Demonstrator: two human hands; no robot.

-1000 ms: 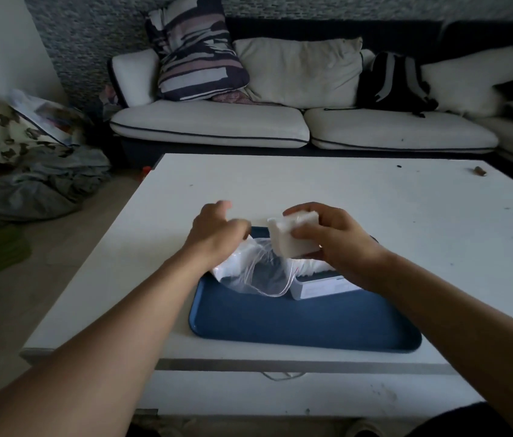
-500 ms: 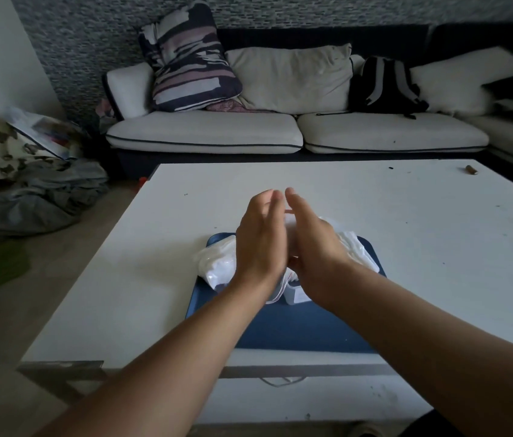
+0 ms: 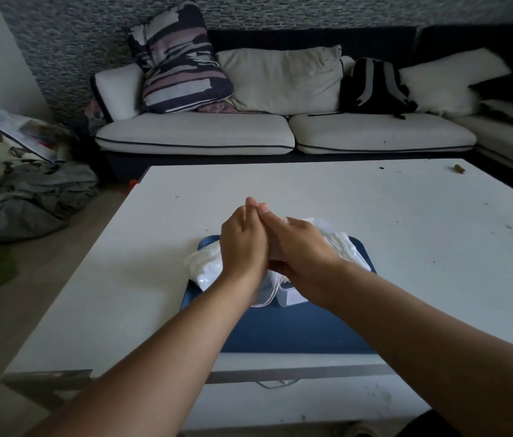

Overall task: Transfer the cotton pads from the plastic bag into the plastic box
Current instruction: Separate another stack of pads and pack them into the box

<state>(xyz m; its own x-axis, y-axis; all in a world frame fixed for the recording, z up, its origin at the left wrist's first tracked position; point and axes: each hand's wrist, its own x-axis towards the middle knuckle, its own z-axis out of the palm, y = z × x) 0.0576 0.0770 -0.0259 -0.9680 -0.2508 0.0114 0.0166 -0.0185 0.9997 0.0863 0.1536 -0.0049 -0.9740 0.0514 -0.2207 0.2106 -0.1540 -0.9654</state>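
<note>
My left hand [image 3: 242, 247] and my right hand [image 3: 299, 247] are pressed palm to palm with straight fingers, just above the tray. A stack of white cotton pads is squeezed between them; only a sliver [image 3: 275, 252] shows. Under the hands lies the crumpled clear plastic bag [image 3: 204, 268] with white pads inside, spreading out to both sides. The small white plastic box [image 3: 291, 296] peeks out below my right wrist, mostly hidden. Bag and box rest on a dark blue tray [image 3: 280, 329].
The tray sits near the front edge of a white table [image 3: 375, 216]. A small brown object [image 3: 459, 169] lies at the table's far right. Beyond it stands a sofa [image 3: 192, 134] with cushions and a backpack [image 3: 375, 86]. Clothes [image 3: 28, 197] lie on the floor at left.
One second ago my right hand alone held the pad stack while my left gripped the bag. My left hand let go of the bag and both palms closed on the stack.
</note>
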